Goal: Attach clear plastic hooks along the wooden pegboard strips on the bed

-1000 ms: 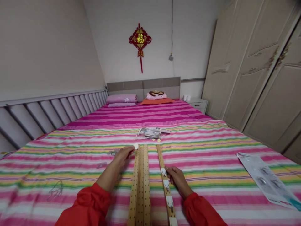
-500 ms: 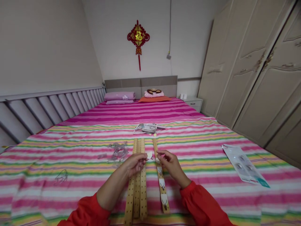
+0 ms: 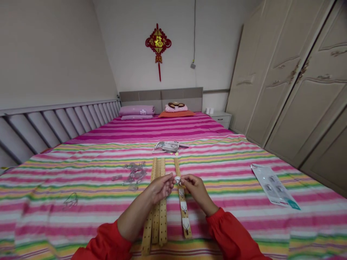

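A small white hook is held between my two hands, just over a narrow wooden strip. My left hand pinches its left side with curled fingers, above three pale wooden strips with rows of holes lying side by side. At its right edge the fingertips of my right hand are closed. Below it, on the single strip, sit three white hooks with metal loops in a row. The fingers hide part of the held hook and of the strip under it.
Clear plastic scraps lie left of the strips, and a thin clear piece farther left. Beyond the strips rests a clear packet. A blister pack lies at right on the striped bedsheet.
The white hook has moved right from my left hand's fingertips to over the single strip, where my right hand now meets it. The view has shifted slightly.
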Action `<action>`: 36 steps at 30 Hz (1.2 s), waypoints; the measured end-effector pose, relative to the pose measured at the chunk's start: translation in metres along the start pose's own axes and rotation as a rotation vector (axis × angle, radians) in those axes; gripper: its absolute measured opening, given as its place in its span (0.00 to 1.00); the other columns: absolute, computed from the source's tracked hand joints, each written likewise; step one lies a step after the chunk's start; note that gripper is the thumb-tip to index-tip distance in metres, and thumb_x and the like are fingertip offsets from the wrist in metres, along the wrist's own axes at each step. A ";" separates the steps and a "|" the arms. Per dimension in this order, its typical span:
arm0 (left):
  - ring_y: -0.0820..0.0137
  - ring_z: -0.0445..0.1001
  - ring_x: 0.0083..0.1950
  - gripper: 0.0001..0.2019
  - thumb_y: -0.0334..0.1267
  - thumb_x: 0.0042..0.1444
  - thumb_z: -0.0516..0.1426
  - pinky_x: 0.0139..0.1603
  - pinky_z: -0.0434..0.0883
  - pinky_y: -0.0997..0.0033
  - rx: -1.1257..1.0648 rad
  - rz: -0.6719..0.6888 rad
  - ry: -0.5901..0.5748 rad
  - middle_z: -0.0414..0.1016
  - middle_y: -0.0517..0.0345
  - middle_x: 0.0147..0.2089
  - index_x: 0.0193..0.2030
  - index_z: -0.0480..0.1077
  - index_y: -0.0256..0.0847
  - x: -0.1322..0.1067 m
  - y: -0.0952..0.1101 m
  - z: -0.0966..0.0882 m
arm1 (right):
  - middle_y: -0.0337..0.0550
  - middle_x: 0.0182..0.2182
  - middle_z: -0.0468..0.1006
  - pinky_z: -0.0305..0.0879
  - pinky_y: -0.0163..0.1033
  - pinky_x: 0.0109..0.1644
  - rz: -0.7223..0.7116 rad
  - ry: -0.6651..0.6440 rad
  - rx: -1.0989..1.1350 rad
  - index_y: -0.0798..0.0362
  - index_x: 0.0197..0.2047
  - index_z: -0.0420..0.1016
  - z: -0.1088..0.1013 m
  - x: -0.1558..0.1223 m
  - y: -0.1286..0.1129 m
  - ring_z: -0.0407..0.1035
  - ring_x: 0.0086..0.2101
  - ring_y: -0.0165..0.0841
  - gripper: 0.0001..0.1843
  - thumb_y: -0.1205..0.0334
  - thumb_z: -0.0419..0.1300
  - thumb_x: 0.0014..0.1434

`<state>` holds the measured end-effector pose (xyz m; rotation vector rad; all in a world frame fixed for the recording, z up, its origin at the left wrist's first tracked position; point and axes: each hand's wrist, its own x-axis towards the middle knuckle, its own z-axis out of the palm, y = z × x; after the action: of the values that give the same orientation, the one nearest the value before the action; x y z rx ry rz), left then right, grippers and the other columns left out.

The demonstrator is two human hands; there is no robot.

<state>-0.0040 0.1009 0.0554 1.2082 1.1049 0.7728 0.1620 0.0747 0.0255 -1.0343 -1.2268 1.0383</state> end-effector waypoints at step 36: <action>0.75 0.73 0.25 0.12 0.44 0.54 0.60 0.30 0.71 0.76 -0.893 -0.233 0.006 0.75 0.56 0.27 0.34 0.71 0.35 0.017 -0.032 0.044 | 0.38 0.19 0.77 0.63 0.32 0.25 0.131 0.212 0.338 0.56 0.30 0.77 0.013 -0.003 0.005 0.68 0.20 0.27 0.17 0.53 0.71 0.40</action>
<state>0.0399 0.0954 0.0195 0.3178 0.7378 0.9378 0.1491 0.0735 0.0212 -0.9400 -0.7880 1.1582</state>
